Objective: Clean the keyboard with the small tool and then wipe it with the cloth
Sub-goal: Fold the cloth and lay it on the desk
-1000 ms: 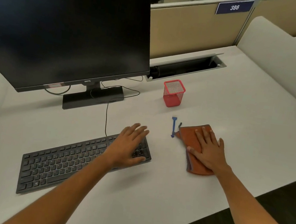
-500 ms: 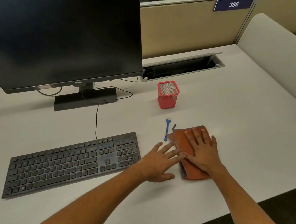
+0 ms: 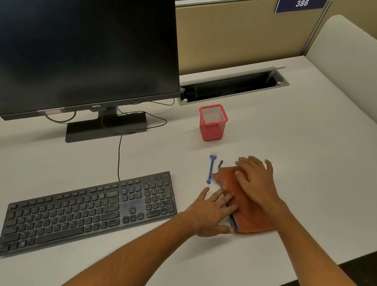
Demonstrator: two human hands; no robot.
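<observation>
A black keyboard lies at the front left of the white desk. To its right a folded orange cloth lies flat, with a small blue brush tool just beyond its left corner. My left hand rests flat on the desk with straight fingers touching the cloth's left edge. My right hand lies flat on the cloth's far part, fingers spread. Neither hand holds anything.
A black monitor stands at the back left with cables trailing to the keyboard. A red mesh pen cup stands behind the brush. An open cable tray is set into the desk's back. The desk's front edge runs close on the right.
My left hand left the keyboard's right end and came to the cloth's left edge. My right hand slid toward the cloth's far end.
</observation>
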